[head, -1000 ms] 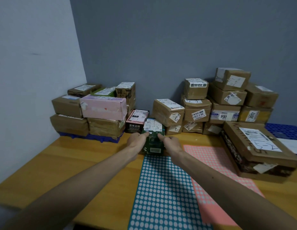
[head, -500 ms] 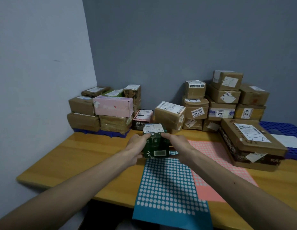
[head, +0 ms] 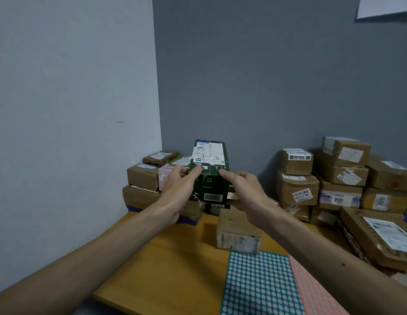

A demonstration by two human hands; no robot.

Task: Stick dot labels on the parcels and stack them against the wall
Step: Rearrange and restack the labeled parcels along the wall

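A dark green parcel [head: 209, 178] with a white shipping label on top is held up in the air between both hands, in front of the left stack. My left hand [head: 178, 189] grips its left side, thumb on the top edge. My right hand [head: 245, 192] holds its right side with fingers curled under it. A teal dot-label sheet [head: 259, 285] and a pink dot-label sheet [head: 316, 289] lie on the wooden table [head: 166, 255] near me.
A left stack of brown parcels [head: 143, 178] with a pink box sits in the wall corner. A bigger stack of brown parcels [head: 334, 178] stands at the right against the grey wall. A small brown box [head: 238, 237] and a long flat parcel [head: 377, 235] lie on the table.
Both hands have lifted the green parcel off the table and raised it toward the left stack. The camera view has tilted upward.
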